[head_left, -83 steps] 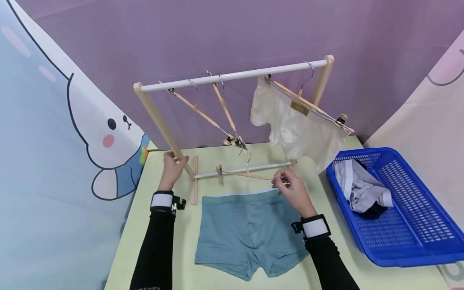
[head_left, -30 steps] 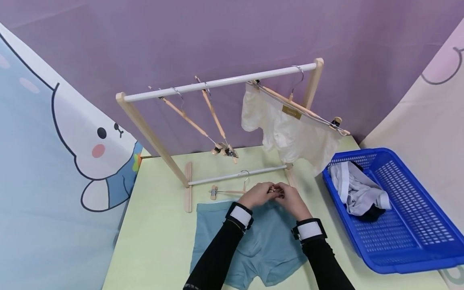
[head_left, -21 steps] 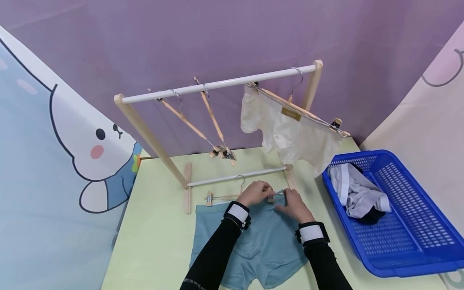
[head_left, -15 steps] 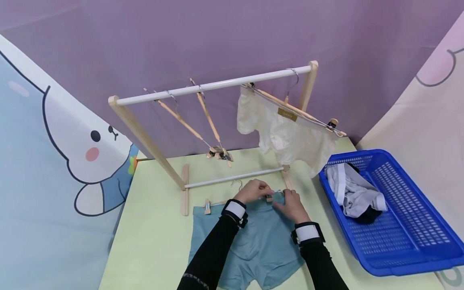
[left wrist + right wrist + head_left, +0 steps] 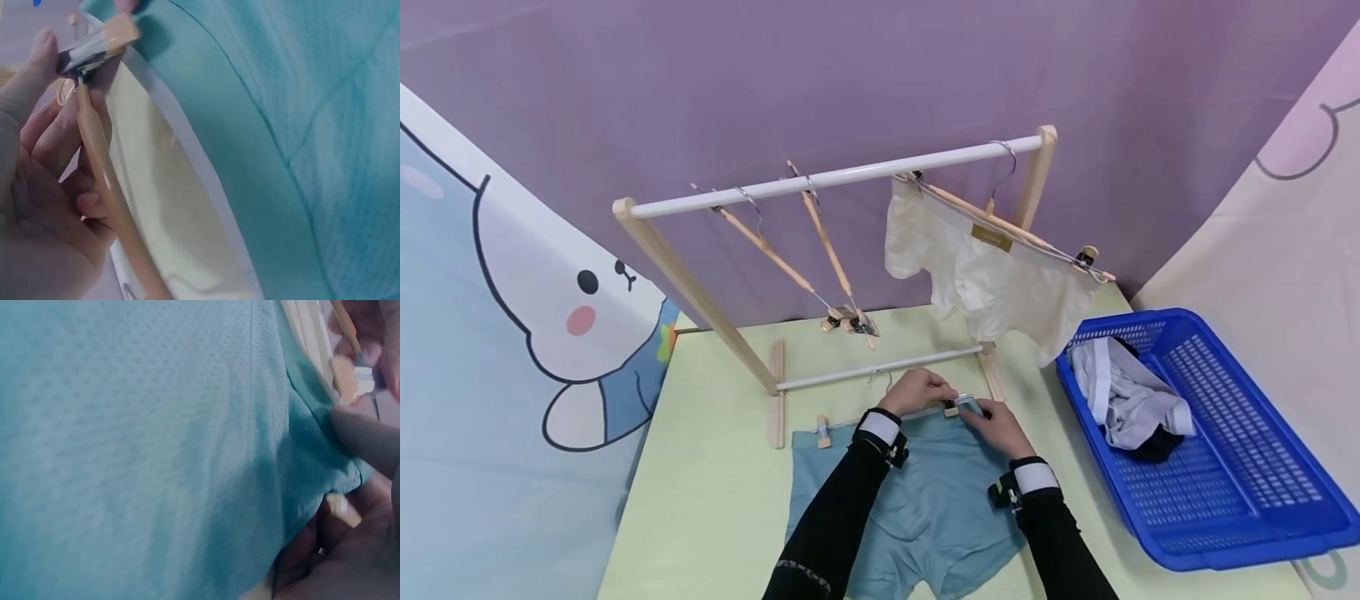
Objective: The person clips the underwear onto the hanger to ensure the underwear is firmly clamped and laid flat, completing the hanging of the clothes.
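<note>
- Left hand [image 5: 917,392]: thumb and fingers pinching the clip at the right end of a wooden clip hanger [image 5: 119,200], right at the waistband edge.
- Right hand [image 5: 1002,429]: narrow grip on the waistband's right corner, thumb in front, fingers behind.
- Teal boxer briefs [image 5: 928,500]: flat on the bench [image 5: 700,483], in front of the garment rack [image 5: 880,170]; waistband towards the rack.
- Hanger's left clip [image 5: 823,433]: over the waistband near its left end.
- On the rack's upper rail: two other clip hangers [image 5: 767,250] to the left, cream shorts [image 5: 1000,275] clipped up on the right.
- Blue basket [image 5: 1232,500], right: grey garment [image 5: 1127,396] inside, black cloth [image 5: 1156,446] partly under it.
</note>
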A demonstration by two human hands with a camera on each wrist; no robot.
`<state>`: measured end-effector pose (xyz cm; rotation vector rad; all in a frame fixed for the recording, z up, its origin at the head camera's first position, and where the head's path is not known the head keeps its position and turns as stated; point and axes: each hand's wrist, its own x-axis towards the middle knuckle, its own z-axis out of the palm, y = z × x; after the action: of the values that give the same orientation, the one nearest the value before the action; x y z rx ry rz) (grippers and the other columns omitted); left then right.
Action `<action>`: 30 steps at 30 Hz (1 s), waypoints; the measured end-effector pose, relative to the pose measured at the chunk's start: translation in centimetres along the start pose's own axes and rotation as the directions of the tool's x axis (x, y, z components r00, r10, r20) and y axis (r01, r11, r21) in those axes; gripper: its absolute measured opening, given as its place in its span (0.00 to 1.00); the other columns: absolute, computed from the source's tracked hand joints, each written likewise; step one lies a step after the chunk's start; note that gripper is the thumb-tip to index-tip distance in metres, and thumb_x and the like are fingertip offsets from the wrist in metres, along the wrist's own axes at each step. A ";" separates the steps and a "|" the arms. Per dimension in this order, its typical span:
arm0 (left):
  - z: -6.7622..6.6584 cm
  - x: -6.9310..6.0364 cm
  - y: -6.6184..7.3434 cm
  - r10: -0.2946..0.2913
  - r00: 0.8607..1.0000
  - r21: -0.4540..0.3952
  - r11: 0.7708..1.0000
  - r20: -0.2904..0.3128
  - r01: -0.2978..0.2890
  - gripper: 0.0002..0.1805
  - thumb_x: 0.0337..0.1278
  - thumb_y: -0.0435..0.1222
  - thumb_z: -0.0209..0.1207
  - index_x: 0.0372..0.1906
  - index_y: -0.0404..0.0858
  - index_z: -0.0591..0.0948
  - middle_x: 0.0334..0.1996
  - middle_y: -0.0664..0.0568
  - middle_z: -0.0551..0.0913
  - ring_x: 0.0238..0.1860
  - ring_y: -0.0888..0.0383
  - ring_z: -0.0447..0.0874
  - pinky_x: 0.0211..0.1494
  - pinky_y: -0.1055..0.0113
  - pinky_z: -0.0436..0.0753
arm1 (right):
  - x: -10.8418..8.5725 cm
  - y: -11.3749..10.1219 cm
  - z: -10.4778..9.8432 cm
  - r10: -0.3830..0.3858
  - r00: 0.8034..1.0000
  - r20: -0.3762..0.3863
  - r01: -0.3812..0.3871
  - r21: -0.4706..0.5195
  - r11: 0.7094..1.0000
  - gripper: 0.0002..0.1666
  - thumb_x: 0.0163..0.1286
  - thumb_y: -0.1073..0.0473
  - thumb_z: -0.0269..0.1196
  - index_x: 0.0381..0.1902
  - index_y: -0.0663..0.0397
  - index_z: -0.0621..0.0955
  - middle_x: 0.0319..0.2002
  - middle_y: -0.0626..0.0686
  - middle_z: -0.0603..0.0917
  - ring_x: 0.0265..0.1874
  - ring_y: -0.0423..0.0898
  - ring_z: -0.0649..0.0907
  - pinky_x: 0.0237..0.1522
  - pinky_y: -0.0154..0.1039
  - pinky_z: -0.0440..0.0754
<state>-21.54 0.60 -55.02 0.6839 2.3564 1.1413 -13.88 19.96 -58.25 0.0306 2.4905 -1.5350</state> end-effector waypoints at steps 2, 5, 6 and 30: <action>0.0 0.1 0.1 0.005 1.000 0.022 1.000 -0.024 -0.004 0.12 0.68 0.44 0.60 0.38 0.44 0.90 0.36 0.55 0.89 0.29 0.55 0.82 0.34 0.73 0.72 | 0.0 0.4 -0.1 0.001 1.000 0.013 -0.002 0.042 0.999 0.17 0.73 0.54 0.62 0.31 0.62 0.77 0.19 0.46 0.64 0.22 0.44 0.68 0.29 0.37 0.64; 0.6 0.1 0.5 -0.011 0.996 0.077 0.997 -0.092 0.018 0.12 0.68 0.45 0.60 0.37 0.43 0.90 0.32 0.52 0.89 0.24 0.61 0.78 0.31 0.72 0.70 | 0.1 0.6 -0.1 0.008 1.000 0.008 -0.008 0.041 0.999 0.18 0.73 0.54 0.62 0.28 0.61 0.75 0.19 0.46 0.62 0.21 0.44 0.67 0.29 0.37 0.64; 0.9 0.1 0.6 -0.014 0.993 0.107 0.994 -0.119 0.026 0.12 0.68 0.46 0.60 0.37 0.44 0.90 0.30 0.52 0.89 0.22 0.63 0.76 0.30 0.72 0.69 | 0.0 0.6 -0.1 0.015 1.000 0.003 -0.015 0.033 0.999 0.18 0.73 0.54 0.62 0.26 0.60 0.74 0.18 0.46 0.61 0.21 0.44 0.67 0.28 0.37 0.64; 0.8 0.3 0.9 0.023 0.979 0.075 0.997 -0.203 -0.008 0.12 0.66 0.46 0.61 0.39 0.47 0.91 0.34 0.57 0.90 0.34 0.62 0.86 0.39 0.71 0.78 | -0.7 0.8 0.0 0.032 0.998 -0.062 -0.030 0.037 0.999 0.28 0.69 0.50 0.66 0.15 0.53 0.67 0.15 0.43 0.59 0.16 0.41 0.63 0.24 0.34 0.61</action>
<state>-21.13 1.77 -54.81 0.6380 2.5806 1.1861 -13.05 20.42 -58.81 0.1245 2.4976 -1.5904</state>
